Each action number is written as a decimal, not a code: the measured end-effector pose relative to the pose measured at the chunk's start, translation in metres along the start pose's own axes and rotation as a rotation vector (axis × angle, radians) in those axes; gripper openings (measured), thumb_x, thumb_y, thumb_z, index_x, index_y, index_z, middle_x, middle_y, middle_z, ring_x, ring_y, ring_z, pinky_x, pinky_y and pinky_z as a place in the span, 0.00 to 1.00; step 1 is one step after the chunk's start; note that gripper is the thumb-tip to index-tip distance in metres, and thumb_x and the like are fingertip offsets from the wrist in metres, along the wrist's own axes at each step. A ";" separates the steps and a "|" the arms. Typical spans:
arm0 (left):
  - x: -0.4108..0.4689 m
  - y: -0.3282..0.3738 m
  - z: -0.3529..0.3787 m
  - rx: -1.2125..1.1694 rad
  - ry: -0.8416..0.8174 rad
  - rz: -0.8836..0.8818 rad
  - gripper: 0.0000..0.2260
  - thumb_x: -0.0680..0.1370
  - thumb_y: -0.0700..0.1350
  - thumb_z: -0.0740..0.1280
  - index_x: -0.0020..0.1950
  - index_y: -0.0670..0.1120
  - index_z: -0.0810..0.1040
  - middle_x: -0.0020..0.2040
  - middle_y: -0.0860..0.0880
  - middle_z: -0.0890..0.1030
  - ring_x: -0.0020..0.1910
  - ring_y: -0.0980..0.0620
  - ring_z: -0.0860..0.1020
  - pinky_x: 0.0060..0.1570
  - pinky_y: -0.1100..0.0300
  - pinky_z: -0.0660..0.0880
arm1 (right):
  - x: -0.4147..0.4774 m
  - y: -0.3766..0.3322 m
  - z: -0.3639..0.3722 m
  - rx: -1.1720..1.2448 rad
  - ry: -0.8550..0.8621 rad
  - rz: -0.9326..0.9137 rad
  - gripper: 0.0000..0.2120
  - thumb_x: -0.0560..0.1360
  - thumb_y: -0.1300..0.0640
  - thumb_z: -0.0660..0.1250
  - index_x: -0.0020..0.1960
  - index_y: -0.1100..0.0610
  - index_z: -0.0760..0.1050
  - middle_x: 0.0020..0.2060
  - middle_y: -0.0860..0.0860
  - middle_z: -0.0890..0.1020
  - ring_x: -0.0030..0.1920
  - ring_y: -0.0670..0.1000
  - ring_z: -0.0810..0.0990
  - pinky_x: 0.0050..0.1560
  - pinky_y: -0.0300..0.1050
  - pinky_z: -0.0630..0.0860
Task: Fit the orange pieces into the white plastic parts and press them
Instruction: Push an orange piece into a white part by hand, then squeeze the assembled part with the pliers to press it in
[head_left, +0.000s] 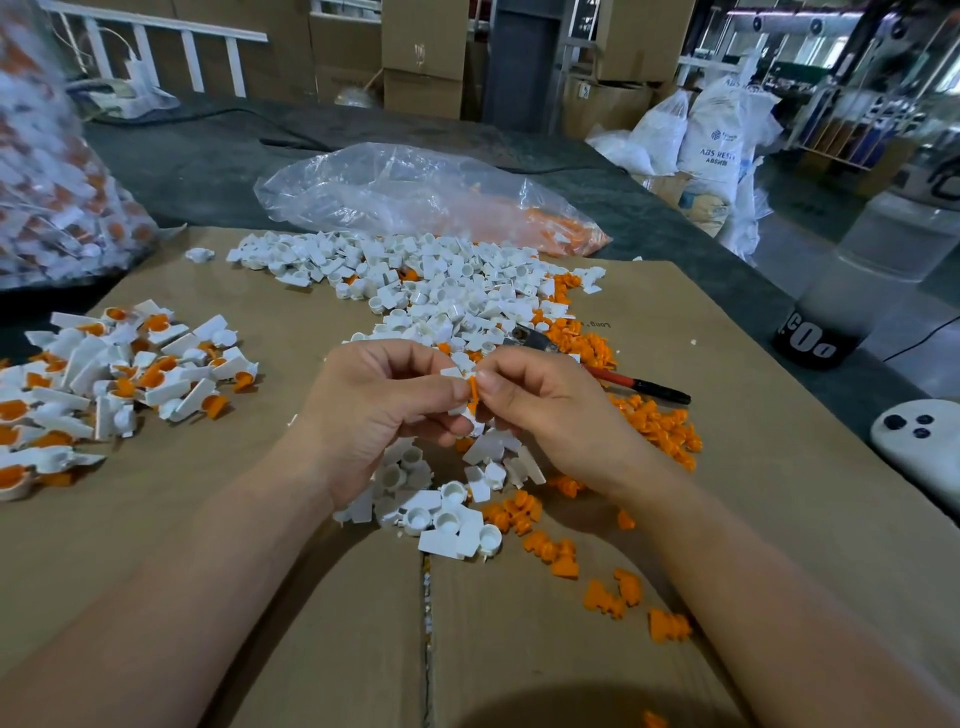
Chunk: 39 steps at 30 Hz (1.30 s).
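Two-handed, holds the work just above the cardboard (249, 499). With the left hand (382, 410), curls thumb and fingers round a white plastic part (471, 419); with the right hand (543, 410), pinches an orange piece (473, 391) between thumb and forefinger. Has the orange piece upright against the white plastic part, squeezed between the two thumb tips at the very middle of the grip. Cannot tell the depth of the fit. Below the wrists, shows a small heap of white parts (447, 514) on the cardboard; to the right, scattered orange pieces (660, 423); farther back, the big white pile (441, 291); at far left, well apart from the grip, fitted pairs (119, 374)
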<state>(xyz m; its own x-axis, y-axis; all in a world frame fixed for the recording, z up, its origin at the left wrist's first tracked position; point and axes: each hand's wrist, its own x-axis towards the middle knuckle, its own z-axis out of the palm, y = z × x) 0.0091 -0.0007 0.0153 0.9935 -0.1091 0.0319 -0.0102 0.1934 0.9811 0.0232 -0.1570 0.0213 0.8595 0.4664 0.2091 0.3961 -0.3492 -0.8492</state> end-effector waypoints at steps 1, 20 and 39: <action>0.000 0.000 0.000 0.006 -0.004 0.009 0.02 0.58 0.39 0.71 0.29 0.43 0.80 0.27 0.45 0.79 0.24 0.51 0.78 0.25 0.64 0.75 | 0.000 0.000 0.000 0.001 0.010 -0.008 0.12 0.78 0.59 0.60 0.37 0.51 0.72 0.32 0.46 0.74 0.36 0.48 0.72 0.40 0.51 0.71; 0.000 -0.001 -0.001 0.055 0.014 0.035 0.04 0.65 0.33 0.70 0.34 0.40 0.78 0.26 0.47 0.79 0.24 0.51 0.78 0.25 0.64 0.74 | 0.000 0.002 -0.001 -0.011 0.040 0.011 0.11 0.77 0.56 0.61 0.38 0.49 0.78 0.31 0.50 0.76 0.34 0.46 0.73 0.38 0.40 0.70; 0.008 -0.003 -0.007 -0.079 0.151 -0.034 0.04 0.67 0.32 0.69 0.38 0.38 0.76 0.25 0.47 0.78 0.24 0.52 0.78 0.24 0.66 0.74 | -0.004 0.027 -0.073 -0.606 0.008 0.539 0.32 0.67 0.41 0.70 0.66 0.56 0.70 0.62 0.52 0.74 0.57 0.49 0.72 0.54 0.44 0.68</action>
<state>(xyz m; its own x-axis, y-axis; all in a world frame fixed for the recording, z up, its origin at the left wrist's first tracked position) 0.0176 0.0049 0.0112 0.9989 0.0295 -0.0361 0.0269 0.2691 0.9627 0.0541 -0.2277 0.0332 0.9835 0.1033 -0.1487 0.0308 -0.9048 -0.4246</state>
